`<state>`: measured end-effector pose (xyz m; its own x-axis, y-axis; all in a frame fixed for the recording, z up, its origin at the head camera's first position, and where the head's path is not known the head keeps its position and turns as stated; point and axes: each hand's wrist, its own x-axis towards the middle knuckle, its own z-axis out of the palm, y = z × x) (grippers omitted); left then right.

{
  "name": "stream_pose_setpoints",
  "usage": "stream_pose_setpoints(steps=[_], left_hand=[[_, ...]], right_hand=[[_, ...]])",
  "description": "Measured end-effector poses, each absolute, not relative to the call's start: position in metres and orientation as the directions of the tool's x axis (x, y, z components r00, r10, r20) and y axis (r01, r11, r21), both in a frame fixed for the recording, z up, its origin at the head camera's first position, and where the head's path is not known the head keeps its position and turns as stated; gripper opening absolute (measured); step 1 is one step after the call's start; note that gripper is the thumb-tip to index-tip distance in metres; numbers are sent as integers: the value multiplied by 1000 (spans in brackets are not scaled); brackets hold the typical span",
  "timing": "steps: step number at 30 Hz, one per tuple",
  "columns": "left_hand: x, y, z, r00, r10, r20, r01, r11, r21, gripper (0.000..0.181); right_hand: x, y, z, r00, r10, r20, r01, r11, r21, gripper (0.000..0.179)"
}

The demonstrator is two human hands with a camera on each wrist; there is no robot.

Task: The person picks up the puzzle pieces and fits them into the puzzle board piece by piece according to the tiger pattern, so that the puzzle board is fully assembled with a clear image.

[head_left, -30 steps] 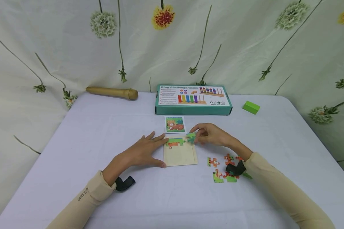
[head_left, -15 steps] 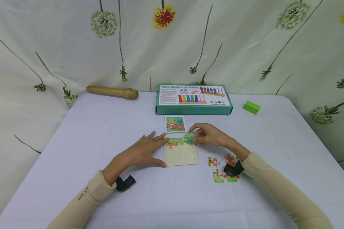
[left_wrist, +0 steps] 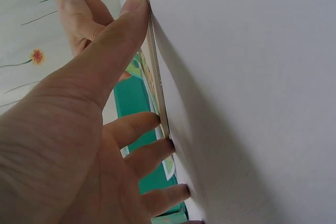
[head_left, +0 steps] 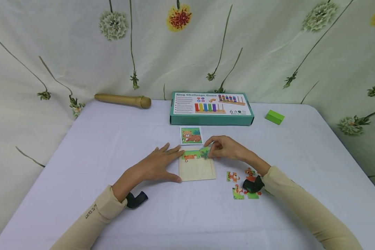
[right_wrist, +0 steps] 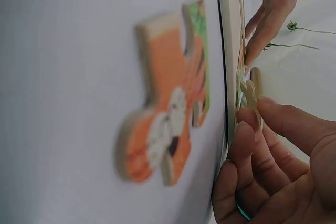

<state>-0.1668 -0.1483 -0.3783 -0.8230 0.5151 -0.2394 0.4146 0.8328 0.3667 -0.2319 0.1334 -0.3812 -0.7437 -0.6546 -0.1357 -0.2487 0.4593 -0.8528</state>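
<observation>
Puzzle piece (head_left: 204, 152): is showing dark leaves on green
Right hand (head_left: 227, 148): is pinching it
Left hand (head_left: 156, 164): is spreading wide, touching pale board (head_left: 195, 172)

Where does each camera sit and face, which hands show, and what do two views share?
Head: on the head, facing forward and down at the puzzle board; left hand, right hand and sleeves show.
Left wrist: on that wrist, looking along the left hand to the board's edge; right hand beyond.
Right wrist: on that wrist, looking past a tiger piece at the right hand pinching a green piece; left hand beyond.
Both wrist views share the board and both hands.
</observation>
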Motion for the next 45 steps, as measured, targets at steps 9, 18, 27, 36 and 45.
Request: stream_pose_setpoints(steps=[9,18,27,36,45], left_hand=[[-166,-148,-377,-823,517,-236,416,831,369,98],[-167,-149,-379,-824,517,-233,412,828,379,98],[-168,-149,-378,-822,522,-229,424,828,368,98],[-166,-148,-376,-817,538,-206,441,814,378,98],[-167,-147,-378,-821,529,-215,429,819,380,98]], right_hand=[[-232,131,-382,-752,-645,-136,-270,489,-829,32],[-230,128,-382,-750,-652,-115,-349,537,-768,27],[-228,128,-383,-744,-663,-88,-402,548,-733,25],[-228,127,-382,-745,-662,-83,-417,559,-716,25],[-228,127,-383,-744,-664,-76,-430,562,-707,12]])
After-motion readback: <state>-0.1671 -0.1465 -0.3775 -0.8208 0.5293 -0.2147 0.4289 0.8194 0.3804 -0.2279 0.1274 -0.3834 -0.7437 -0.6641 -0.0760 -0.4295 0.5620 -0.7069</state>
